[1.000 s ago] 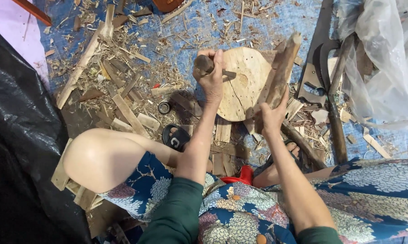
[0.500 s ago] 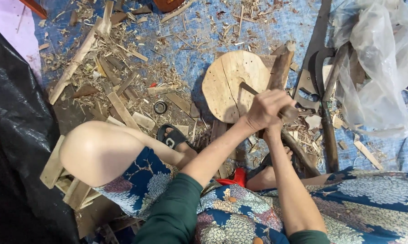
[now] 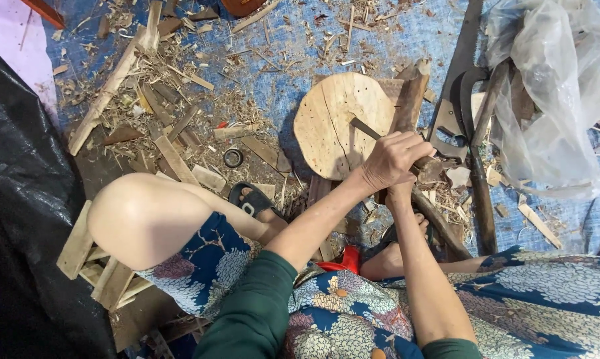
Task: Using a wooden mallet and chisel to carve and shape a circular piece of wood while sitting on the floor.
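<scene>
left hand [image 3: 393, 159] has come off the round wooden block [image 3: 336, 123], now clamped over the right hand's stick [image 3: 409, 100].

A person wearing green sleeves and a blue floral garment is sitting over a blue tarp [image 3: 406, 40] that is carrying a litter of wood shavings and offcuts, with one bare knee [image 3: 140, 216] showing at the left. The left hand [image 3: 393, 159] is gripping a dark tool [image 3: 369, 129] whose tip is resting on a round wooden chopping block [image 3: 336, 119], and the right hand [image 3: 403, 189] is lying mostly hidden just beneath it, so its grip cannot be told. A squared wooden billet [image 3: 409, 96] is leaning at the block's right edge, while a curved sickle [image 3: 463, 90] and a crumpled clear plastic sheet [image 3: 552, 93] are lying further right.
</scene>
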